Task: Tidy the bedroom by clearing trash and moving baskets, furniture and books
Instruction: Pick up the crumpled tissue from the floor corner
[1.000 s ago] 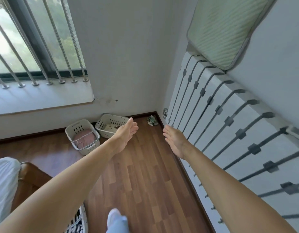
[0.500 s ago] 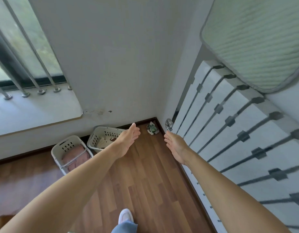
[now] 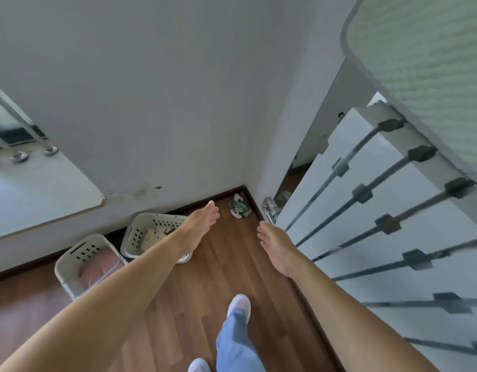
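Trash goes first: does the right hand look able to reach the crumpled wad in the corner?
Probably yes, after stooping: the right hand is open, empty, and only bare floor lies before the crumpled wad.

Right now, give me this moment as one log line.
left hand open, empty | right hand open, empty | crumpled trash on floor, untouched

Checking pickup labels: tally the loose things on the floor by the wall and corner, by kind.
Laundry baskets: 2 (basket with pink cloth, basket nearer the corner)
Crumpled trash: 1
Total: 3
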`<action>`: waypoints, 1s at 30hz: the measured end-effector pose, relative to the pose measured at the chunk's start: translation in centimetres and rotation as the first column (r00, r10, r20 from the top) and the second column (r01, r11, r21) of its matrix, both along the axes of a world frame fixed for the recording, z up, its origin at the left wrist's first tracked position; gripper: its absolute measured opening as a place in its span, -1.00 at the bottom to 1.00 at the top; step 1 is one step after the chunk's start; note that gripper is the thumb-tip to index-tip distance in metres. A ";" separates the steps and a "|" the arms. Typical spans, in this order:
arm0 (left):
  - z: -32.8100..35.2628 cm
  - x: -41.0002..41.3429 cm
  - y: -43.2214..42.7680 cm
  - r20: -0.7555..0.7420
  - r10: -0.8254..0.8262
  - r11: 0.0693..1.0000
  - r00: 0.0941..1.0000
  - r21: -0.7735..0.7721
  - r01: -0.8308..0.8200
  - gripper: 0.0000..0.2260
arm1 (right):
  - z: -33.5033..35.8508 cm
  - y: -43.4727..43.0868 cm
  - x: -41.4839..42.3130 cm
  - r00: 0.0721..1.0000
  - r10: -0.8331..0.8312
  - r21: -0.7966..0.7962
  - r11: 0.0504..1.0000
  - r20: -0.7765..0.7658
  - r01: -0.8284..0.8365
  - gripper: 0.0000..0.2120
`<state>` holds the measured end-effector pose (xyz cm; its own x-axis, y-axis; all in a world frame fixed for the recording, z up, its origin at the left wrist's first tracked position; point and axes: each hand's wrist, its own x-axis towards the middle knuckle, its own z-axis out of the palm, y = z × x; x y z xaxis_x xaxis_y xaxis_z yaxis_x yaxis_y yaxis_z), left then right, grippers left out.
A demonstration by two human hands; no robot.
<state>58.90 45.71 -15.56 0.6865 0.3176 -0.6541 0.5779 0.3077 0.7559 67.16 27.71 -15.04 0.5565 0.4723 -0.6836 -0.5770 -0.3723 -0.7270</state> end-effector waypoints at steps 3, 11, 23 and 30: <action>-1.5 3.2 1.4 -0.027 -0.015 1.000 1.000 0.017 0.015 -0.51 | -2.0 1.7 3.5 1.000 0.007 -0.009 1.000 -0.019 -0.007 -0.48; -6.1 10.3 5.2 -0.101 0.028 0.999 0.994 -0.037 -0.032 -0.52 | -7.1 6.2 11.3 0.994 -0.012 -0.060 0.998 -0.112 0.006 -0.48; -17.2 19.0 13.5 -0.217 -0.080 0.996 0.973 -0.052 0.071 -0.54 | -19.4 12.8 17.2 0.956 -0.094 -0.125 0.990 -0.278 0.061 -0.46; -29.8 23.7 16.2 -0.245 -0.150 0.988 0.958 -0.004 0.154 -0.62 | -32.7 14.7 19.7 0.990 -0.050 -0.251 0.968 -0.135 0.015 -0.39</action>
<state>82.62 61.86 -45.39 0.5473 0.2332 -0.8038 0.7845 0.1918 0.5898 86.85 42.39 -47.79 0.4598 0.2608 -0.8489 -0.6806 -0.5105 -0.5255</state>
